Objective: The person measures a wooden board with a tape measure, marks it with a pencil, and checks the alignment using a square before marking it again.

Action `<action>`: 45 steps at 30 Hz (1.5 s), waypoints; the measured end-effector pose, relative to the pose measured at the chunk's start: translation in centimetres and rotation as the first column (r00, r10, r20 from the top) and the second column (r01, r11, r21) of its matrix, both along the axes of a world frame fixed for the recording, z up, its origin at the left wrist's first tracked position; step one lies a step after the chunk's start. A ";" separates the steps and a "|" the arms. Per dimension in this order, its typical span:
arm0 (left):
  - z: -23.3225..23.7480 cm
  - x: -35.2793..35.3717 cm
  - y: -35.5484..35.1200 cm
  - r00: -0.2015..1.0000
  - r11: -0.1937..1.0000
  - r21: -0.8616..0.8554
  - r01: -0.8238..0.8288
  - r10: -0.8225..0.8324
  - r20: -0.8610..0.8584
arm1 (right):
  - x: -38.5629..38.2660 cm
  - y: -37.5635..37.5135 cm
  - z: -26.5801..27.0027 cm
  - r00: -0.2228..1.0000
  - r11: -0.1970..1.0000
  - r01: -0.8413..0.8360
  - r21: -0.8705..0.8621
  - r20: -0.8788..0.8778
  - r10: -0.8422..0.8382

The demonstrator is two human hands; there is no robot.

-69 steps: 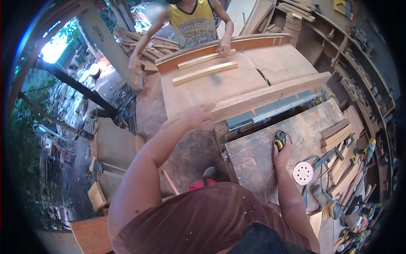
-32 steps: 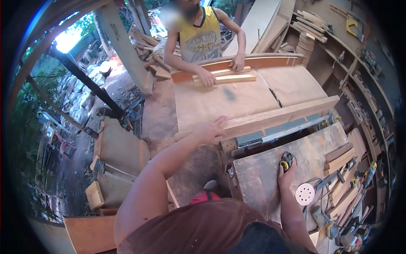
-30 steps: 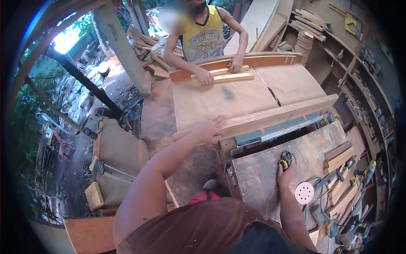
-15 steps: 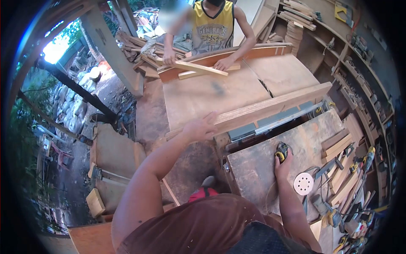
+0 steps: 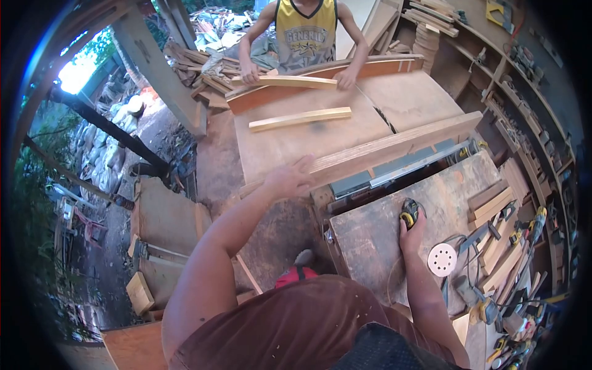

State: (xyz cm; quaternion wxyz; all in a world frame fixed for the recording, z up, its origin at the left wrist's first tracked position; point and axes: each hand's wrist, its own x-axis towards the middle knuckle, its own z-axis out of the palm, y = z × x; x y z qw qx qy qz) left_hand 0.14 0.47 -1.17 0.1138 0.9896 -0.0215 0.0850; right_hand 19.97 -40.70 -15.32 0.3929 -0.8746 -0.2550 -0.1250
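Observation:
My left hand (image 5: 290,179) lies with its fingers stretched out and apart at the near side of a long wooden board (image 5: 394,145), close to its left end. The board stands on edge across the front of the large pale table top (image 5: 296,142). My right hand (image 5: 412,233) is closed around a compact black-and-yellow power tool (image 5: 409,213), which looks like a palm sander, on the worn bench (image 5: 370,246). My hand hides part of it. A pale sanding disc with holes (image 5: 443,259) lies beside my right forearm.
Across the table a person in a yellow jersey (image 5: 305,37) holds a wooden strip (image 5: 290,81) with both hands. Another strip (image 5: 300,119) lies on the table top. Tools and wood offcuts (image 5: 493,253) crowd the bench's right side. Shelves (image 5: 524,98) line the right wall.
The co-worker has lifted one strip back towards the far curved piece, holding it near both ends; the other strip now lies alone nearer me. My hands have hardly moved.

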 end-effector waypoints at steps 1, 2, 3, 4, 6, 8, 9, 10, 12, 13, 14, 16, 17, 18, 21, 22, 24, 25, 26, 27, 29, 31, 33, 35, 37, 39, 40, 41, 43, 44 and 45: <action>-0.5 0.1 0.2 0.999 1.000 0.029 0.006 -0.007 0.037 | 0.0 0.0 -0.1 1.000 1.000 -0.007 0.011 0.024 0.006; -0.9 0.1 0.4 0.997 0.998 0.056 0.011 -0.015 0.074 | 0.0 0.0 -0.1 0.999 1.000 -0.014 0.021 0.048 0.013; -0.7 0.1 0.3 0.997 0.998 0.053 0.014 -0.018 0.071 | 0.0 -0.1 0.0 0.999 1.000 -0.011 0.019 0.045 0.010; -0.6 0.1 0.2 0.998 0.998 0.054 0.010 -0.014 0.066 | -0.1 -0.1 0.0 0.999 1.000 -0.014 0.028 0.039 0.013; -0.1 0.0 0.0 0.998 0.999 0.054 0.009 -0.012 0.059 | 0.0 0.1 0.1 0.999 0.999 -0.015 0.036 0.032 0.013; 0.5 -0.1 -0.3 0.999 0.998 0.055 0.002 -0.005 0.051 | -0.1 0.0 0.1 0.999 1.000 -0.015 0.020 0.037 0.015; 0.7 -0.1 -0.4 0.999 0.999 0.052 0.006 -0.009 0.048 | -0.1 0.0 0.2 0.999 1.000 -0.011 0.017 0.035 0.011; 0.9 -0.1 -0.5 1.000 1.000 0.019 -0.009 0.009 0.019 | -0.2 0.0 0.2 1.000 1.000 -0.005 0.015 0.017 0.004; 0.9 0.1 -0.4 1.000 1.000 -0.017 -0.021 0.021 -0.015 | 0.0 0.2 0.4 1.000 1.000 0.007 0.008 -0.005 -0.007; 0.7 0.2 -0.2 1.000 1.000 0.012 -0.010 0.010 -0.003 | 0.0 0.1 0.4 1.000 1.000 -0.005 0.016 0.016 0.004; 0.3 0.0 -0.2 1.000 0.999 0.039 -0.001 0.001 0.007 | -0.2 0.0 0.3 0.999 1.000 -0.019 0.021 0.036 0.018; -0.2 -0.1 0.1 1.000 0.998 0.063 0.009 -0.011 0.023 | -0.3 -0.2 0.2 0.999 1.000 -0.023 0.019 0.041 0.022; -0.2 0.1 0.4 0.999 0.995 0.097 0.017 -0.022 0.048 | -0.2 -0.1 0.0 1.000 1.000 -0.018 0.013 0.025 0.018; 0.0 0.3 0.5 0.998 0.995 0.100 0.017 -0.023 0.054 | 0.0 0.1 0.2 1.000 1.000 -0.013 0.008 0.013 0.012; -0.2 0.2 0.0 0.999 1.000 0.012 -0.023 0.024 -0.030 | -0.1 0.1 0.6 1.000 1.000 -0.010 0.026 -0.017 0.011; -0.3 0.3 0.4 1.000 1.000 0.017 0.003 -0.003 0.016 | 0.0 0.2 0.7 1.000 1.000 -0.003 0.021 -0.021 0.003; -0.5 -0.1 0.1 0.998 0.999 0.012 0.036 -0.037 0.046 | -0.1 0.1 0.5 1.000 0.999 -0.015 0.029 0.017 0.014; 0.0 -0.2 -0.2 0.998 0.999 0.040 0.024 -0.026 0.053 | -0.2 0.1 0.7 1.000 1.000 -0.013 0.024 0.023 0.012; 0.5 0.1 -0.3 0.998 0.997 0.072 0.013 -0.017 0.067 | 0.0 0.2 0.8 1.000 1.000 -0.005 0.024 0.025 0.004; 0.4 0.2 -0.3 0.998 0.997 0.070 0.020 -0.025 0.065 | 0.0 0.2 0.7 1.000 1.000 0.003 0.020 0.003 -0.003; 0.3 0.2 -0.1 0.999 0.999 0.053 0.012 -0.014 0.049 | -0.1 0.2 0.6 1.000 1.000 0.016 0.015 -0.017 -0.016; 0.1 0.4 0.0 0.997 0.998 0.064 0.027 -0.031 0.067 | -0.1 0.1 0.6 1.000 1.000 0.002 0.009 0.012 -0.002; 0.2 0.4 -0.1 0.995 0.997 0.072 0.042 -0.048 0.083 | -0.2 0.0 0.7 1.000 1.000 0.012 0.013 -0.003 -0.012; 0.5 0.2 -0.4 0.999 1.000 0.015 -0.007 0.006 0.040 | 0.0 0.2 0.9 1.000 0.999 0.028 0.041 -0.009 -0.028; 0.6 0.4 -0.4 0.999 1.000 0.022 -0.012 0.011 0.036 | 2.4 1.2 0.8 0.998 0.991 0.026 0.133 -0.061 -0.018; 0.5 0.3 -0.5 1.000 1.000 0.029 -0.008 0.008 0.015 | 4.7 2.5 1.9 0.980 0.962 -0.024 0.272 -0.181 0.076; 0.6 0.4 -0.4 1.000 1.000 0.004 -0.022 0.022 -0.019 | 5.8 3.7 4.0 0.960 0.944 -0.069 0.324 -0.234 0.150; 0.6 0.4 -0.3 0.998 0.999 -0.019 -0.039 0.038 -0.053 | 7.4 5.1 5.7 0.930 0.937 -0.134 0.324 -0.285 0.231; 0.4 0.7 -0.2 0.999 0.999 0.032 -0.027 0.027 -0.019 | 10.1 7.6 9.2 0.871 0.925 -0.239 0.297 -0.355 0.339; 0.3 0.6 -0.3 0.999 0.996 0.082 -0.031 0.030 0.014 | 10.6 8.6 11.1 0.847 0.921 -0.283 0.267 -0.381 0.370; 0.2 0.4 -0.5 1.000 0.996 0.087 -0.019 0.018 0.015 | 10.1 9.3 13.8 0.851 0.923 -0.272 0.271 -0.379 0.362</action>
